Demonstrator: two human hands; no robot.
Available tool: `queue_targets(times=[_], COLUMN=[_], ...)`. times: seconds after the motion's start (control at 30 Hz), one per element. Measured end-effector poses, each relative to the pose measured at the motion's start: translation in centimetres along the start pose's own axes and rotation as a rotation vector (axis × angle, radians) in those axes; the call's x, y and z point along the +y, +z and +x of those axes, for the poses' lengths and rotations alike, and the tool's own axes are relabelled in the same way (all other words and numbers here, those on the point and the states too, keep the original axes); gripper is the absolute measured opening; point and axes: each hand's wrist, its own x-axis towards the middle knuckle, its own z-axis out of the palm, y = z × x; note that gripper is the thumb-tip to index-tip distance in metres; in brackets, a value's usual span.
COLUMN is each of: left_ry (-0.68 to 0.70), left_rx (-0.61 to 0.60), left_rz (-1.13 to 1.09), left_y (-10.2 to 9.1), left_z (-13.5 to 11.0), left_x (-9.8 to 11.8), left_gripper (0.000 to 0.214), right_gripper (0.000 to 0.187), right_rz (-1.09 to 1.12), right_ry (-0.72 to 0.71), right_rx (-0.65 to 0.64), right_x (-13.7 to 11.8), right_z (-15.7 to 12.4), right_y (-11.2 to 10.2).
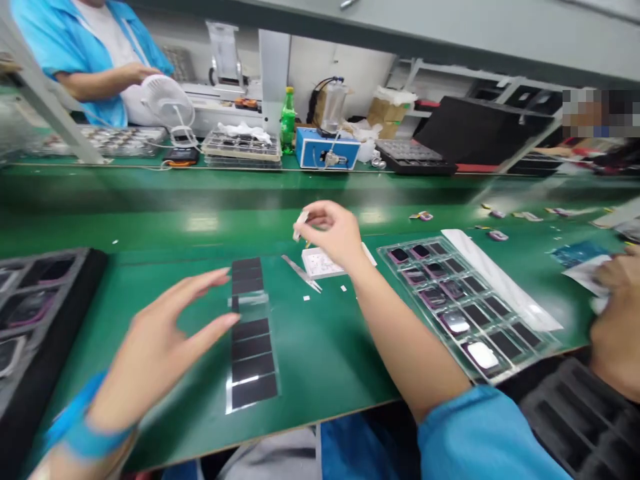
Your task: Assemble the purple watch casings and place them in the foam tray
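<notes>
My left hand (160, 340), a blue band at its wrist, is open with thumb and fingers apart. Its fingertips are at the left edge of a clear strip of black rectangles (251, 347), which lies flat on the green bench. My right hand (336, 232) pinches a small pale piece (301, 225) between thumb and fingers; its exact kind is too blurred to tell. Below that hand sits a shallow white box (320, 265) with tiny bits inside, partly hidden by the hand. Metal tweezers (303, 275) lie beside the box, near small white scraps (343, 289).
A clear tray (463, 287) of watch-like parts and black rectangles lies right, beside a white sheet (500, 280). A black foam tray (50, 320) stands left. Another person's hand (617, 313) is at far right. Beyond stand a fan (167, 103), green bottle (288, 123) and blue device (325, 148).
</notes>
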Motion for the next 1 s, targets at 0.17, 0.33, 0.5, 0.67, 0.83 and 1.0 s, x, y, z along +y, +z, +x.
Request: queue_targets(times=[0.17,0.33,0.5,0.67,0.83,1.0], left_ry=[-0.047,-0.162,-0.289,-0.291,-0.219,-0.194], left_rx=[-0.297,-0.314,-0.268,-0.301,-0.316,-0.336], left_rz=[-0.556,-0.773,-1.082,-1.151,-1.116,-1.042], left_y=[3.8,3.8,2.9,2.9,3.1,3.2], left_z=[2.8,2.6,2.2,2.1,2.1,2.0], left_x=[-1.8,-3.7,-3.3,-2.8,-3.0,-3.4], left_gripper=[0.066,0.054,0.045,0.043,0.041,0.044], right_gripper=[0.026,0.026,0.005,0.005,0.005,0.005], right_rz=[0.186,0.287,0.235,0.147,0.147,0.142], right_ry=[0.060,0.091,-0.105,-0.200,-0.163,-0.154], right_rx=[-0.250,-0.253,-0.135,-0.136,-0.157,-0.167], right_x=[-3.9,-2.8,-2.7,-3.6,-3.5,-3.4], right_z=[-7.9,-9.7,-9.6,-10.7,-11.0,-10.9], right_y=[4.9,6.4,6.0,6.5,6.6,6.6])
